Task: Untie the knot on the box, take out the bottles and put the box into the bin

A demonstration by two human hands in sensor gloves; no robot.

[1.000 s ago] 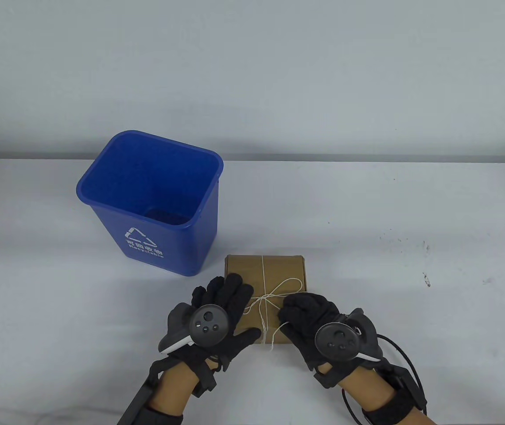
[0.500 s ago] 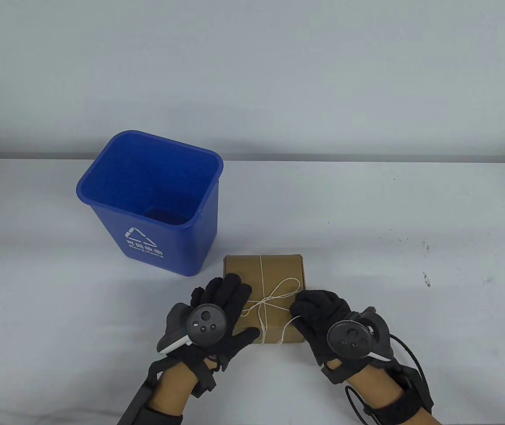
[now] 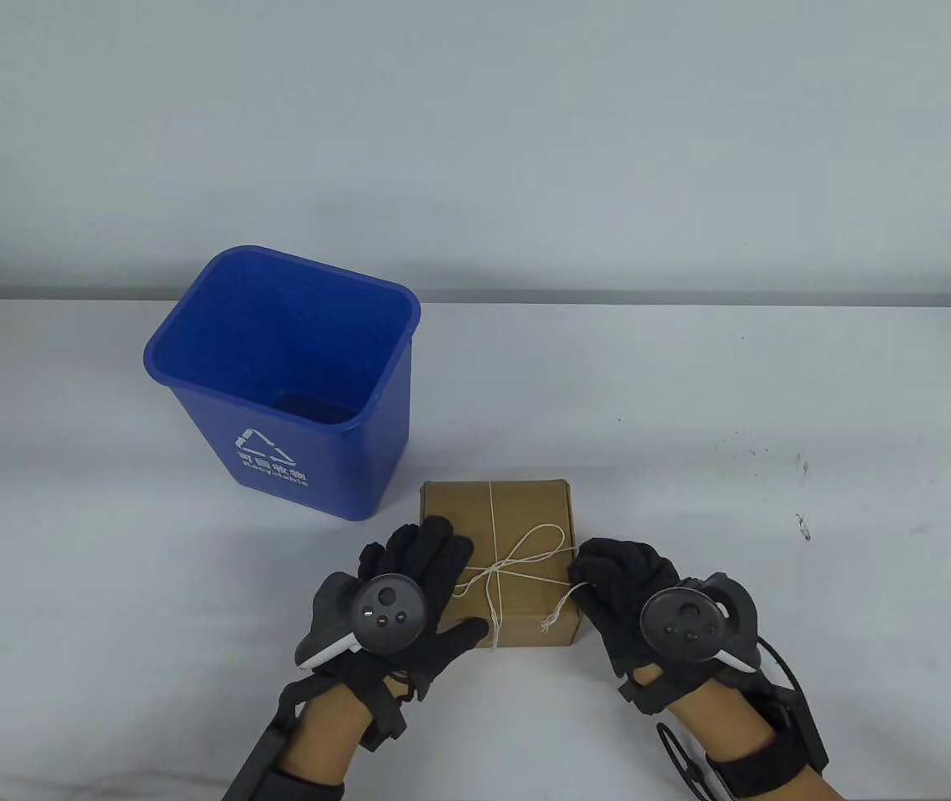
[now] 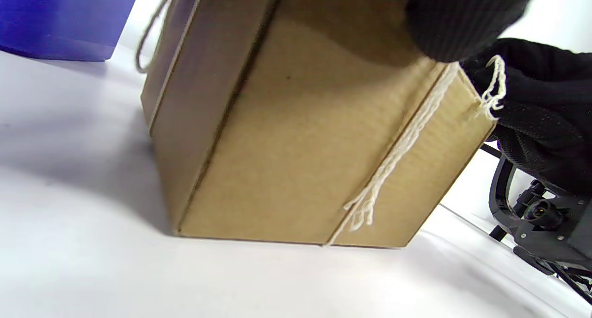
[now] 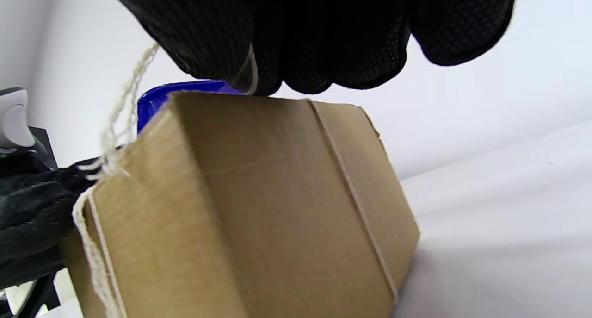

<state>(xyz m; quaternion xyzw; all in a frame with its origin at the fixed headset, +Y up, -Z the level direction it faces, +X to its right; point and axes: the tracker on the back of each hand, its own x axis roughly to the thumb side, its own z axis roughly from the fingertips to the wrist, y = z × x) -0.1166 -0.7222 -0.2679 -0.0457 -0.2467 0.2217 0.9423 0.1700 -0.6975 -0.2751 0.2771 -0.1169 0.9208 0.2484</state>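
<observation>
On the tabletop (image 3: 692,400), just beside the blue bin (image 3: 292,375), the tied box (image 3: 517,534) lies under the left hand's (image 3: 409,584) flat, spread grip while the right hand's (image 3: 626,584) grip pinches the string (image 3: 563,602) end.

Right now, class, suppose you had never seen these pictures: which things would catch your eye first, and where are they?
The blue bin stands out first, at the table's left rear. In front of it to the right sits the brown box, tied with pale string in a bow on top. Black-gloved hands flank it: the left hand rests on the box's left side, the right hand pinches a string end at its right edge.
</observation>
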